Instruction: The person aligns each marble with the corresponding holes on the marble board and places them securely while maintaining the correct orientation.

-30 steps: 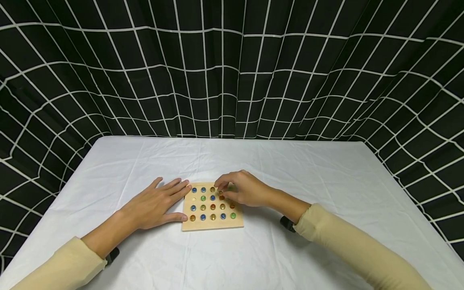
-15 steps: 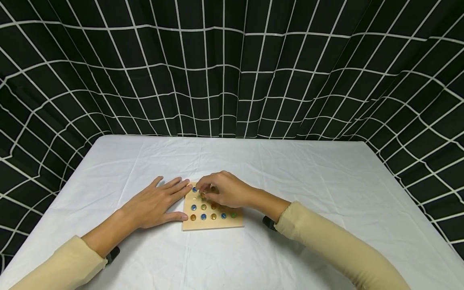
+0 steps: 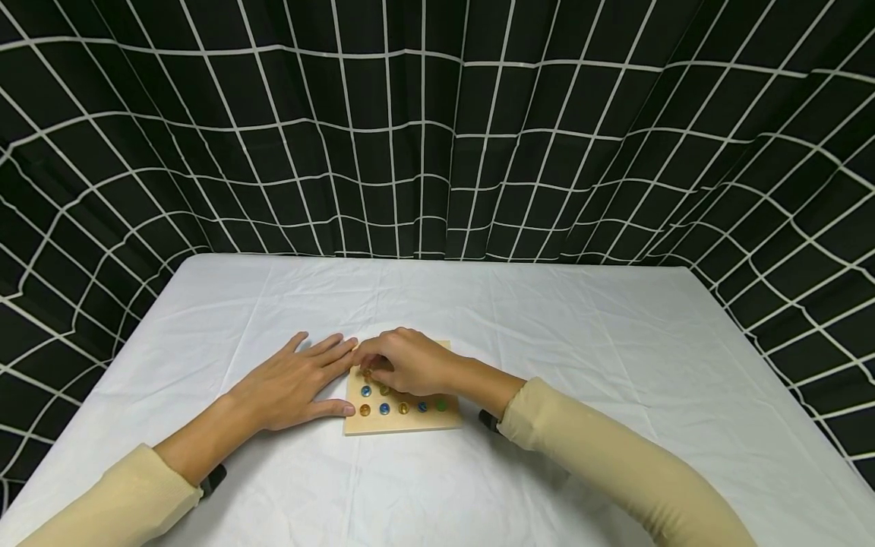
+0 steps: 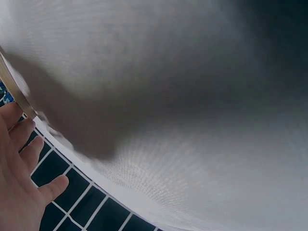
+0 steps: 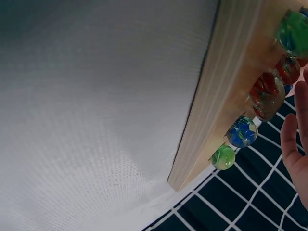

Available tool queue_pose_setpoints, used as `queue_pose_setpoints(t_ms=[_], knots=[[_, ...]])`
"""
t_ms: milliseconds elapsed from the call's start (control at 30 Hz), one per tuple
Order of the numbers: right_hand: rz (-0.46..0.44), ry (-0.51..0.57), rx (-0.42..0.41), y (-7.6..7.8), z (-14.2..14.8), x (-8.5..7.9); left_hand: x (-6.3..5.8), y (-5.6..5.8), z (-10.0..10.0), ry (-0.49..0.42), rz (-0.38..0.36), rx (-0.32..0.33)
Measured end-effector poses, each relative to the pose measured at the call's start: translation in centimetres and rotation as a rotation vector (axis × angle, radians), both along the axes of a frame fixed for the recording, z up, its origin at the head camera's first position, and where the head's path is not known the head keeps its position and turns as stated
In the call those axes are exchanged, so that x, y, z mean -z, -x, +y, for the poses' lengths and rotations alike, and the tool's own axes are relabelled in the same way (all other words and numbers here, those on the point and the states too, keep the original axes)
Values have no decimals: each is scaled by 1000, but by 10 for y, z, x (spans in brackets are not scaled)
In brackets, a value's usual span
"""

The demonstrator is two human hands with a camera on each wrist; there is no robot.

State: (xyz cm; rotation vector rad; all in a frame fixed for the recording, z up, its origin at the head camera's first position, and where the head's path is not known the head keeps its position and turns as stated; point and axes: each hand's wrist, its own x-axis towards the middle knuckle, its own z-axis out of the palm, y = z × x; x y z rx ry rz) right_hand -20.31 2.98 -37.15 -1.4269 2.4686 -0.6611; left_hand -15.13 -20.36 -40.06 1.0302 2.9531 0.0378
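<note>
A pale wooden board point(image 3: 402, 427) set with rows of coloured glass marbles lies on the white cloth in the head view. My left hand point(image 3: 295, 384) is spread flat beside it, thumb and fingertips at the board's left edge. Over the upper left of the board, my right hand point(image 3: 415, 365) pinches an amber marble point(image 3: 368, 374) between thumb and fingers, right at the second row. That hand hides much of the back rows. Green point(image 5: 223, 157), blue point(image 5: 242, 132) and red marbles sit along the board's side in the right wrist view, close to my right fingers point(image 5: 290, 137).
A white cloth point(image 3: 581, 327) with light creases covers the table. Black curtains point(image 3: 437, 152) with a white grid stand behind it and at both sides. Dark wrist cameras show under both sleeves.
My right hand has moved left across the board with the amber marble, from the fourth column to the leftmost one. My left hand has stayed in place.
</note>
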Motion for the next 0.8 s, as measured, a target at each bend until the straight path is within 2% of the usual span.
queue_pose_setpoints(t_ms=[367, 800], knots=[[-14, -30, 17, 2, -4, 2, -1, 0, 0, 4, -1, 2], [43, -53, 36, 2, -10, 4, 0, -1, 0, -2, 3, 5]])
